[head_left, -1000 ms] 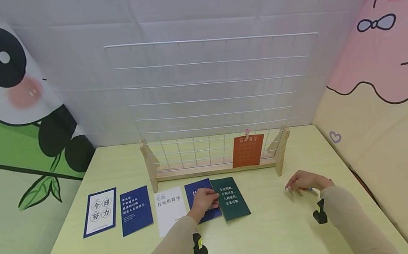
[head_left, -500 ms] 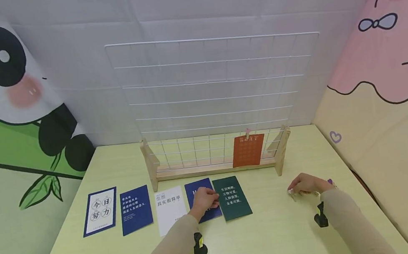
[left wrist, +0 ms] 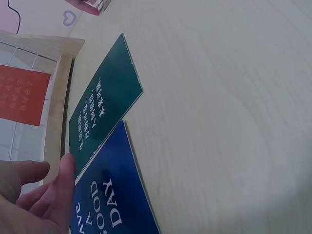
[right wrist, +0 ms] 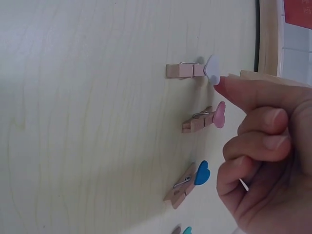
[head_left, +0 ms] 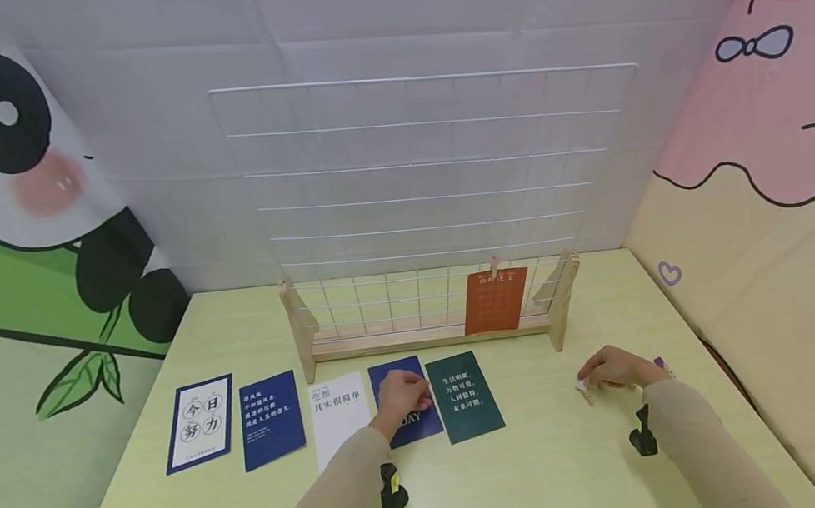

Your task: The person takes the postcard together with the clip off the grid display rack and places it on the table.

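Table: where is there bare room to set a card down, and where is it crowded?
Bare: the table between the green card and the right hand, and the near strip below the cards. Crowded: the card row left of the green card, and the clips by the right hand.

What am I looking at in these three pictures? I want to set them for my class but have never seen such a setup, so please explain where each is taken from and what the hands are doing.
No machine here: a person works with two bare hands at a pale table. The wide picture comes from a camera on the head, looking forward and down; the other two come from cameras worn on each wrist.

At the back stands a white wire grid in a wooden base, with an orange card clipped to it. Five cards lie in a row in front.

The left hand rests on the blue card reading "GOOD DAY", beside the green card.

The right hand has curled fingers and no grip on anything; its forefinger touches the white-heart clothespin. The pink-heart clothespin and blue-heart clothespin lie next to it.
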`<state>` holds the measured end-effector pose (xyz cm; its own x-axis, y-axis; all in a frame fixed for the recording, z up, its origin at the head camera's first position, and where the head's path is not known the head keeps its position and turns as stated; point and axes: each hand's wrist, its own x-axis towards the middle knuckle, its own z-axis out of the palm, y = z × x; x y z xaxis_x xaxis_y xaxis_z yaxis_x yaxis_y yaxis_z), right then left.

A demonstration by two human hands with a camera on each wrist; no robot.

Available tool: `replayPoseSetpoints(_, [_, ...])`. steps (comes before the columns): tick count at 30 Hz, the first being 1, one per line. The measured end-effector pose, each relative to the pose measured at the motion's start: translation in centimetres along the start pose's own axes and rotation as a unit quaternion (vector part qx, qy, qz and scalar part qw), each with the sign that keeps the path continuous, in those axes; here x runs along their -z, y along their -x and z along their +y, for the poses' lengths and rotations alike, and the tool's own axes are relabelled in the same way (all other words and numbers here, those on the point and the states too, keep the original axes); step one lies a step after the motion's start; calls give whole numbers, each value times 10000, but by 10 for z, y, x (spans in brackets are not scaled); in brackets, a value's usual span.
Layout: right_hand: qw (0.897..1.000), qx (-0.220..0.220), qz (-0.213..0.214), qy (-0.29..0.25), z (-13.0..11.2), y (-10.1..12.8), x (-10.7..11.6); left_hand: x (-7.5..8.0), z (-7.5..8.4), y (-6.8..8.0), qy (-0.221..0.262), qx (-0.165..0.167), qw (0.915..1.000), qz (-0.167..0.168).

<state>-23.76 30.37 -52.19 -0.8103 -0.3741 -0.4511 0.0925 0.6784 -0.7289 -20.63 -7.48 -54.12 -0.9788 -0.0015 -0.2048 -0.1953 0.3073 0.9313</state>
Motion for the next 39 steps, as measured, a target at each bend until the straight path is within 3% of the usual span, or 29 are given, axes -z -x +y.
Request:
replayPoseSetpoints(6, [9981, 225, 443, 362, -1, -1, 2, 8, 2, -7, 143, -182, 9996, 185])
replayPoseSetpoints(9, [9961, 320, 774, 269, -3, -4, 2, 11, 4, -9, 126, -322, 9991, 264])
replayPoseSetpoints(13, [9919, 382, 1212, -53, -9, -8, 2, 14, 8, -11, -171, -615, 9972, 400])
replayPoseSetpoints(18, [9850, 689, 1579, 38, -21, -14, 3, 17, 16, -12, -497, -900, 9932, 551])
replayPoseSetpoints(27, [9673, 1304, 2168, -156, -47, -18, 1, 17, 27, -12, -407, -1208, 9908, 450])
replayPoseSetpoints(33, [9568, 1637, 2340, -538, -68, -20, 2, 17, 36, -14, -286, -1361, 9896, 371])
replayPoseSetpoints(39, [9512, 1774, 2464, -557, -88, -24, 5, 16, 45, -16, -214, -1420, 9890, 350])
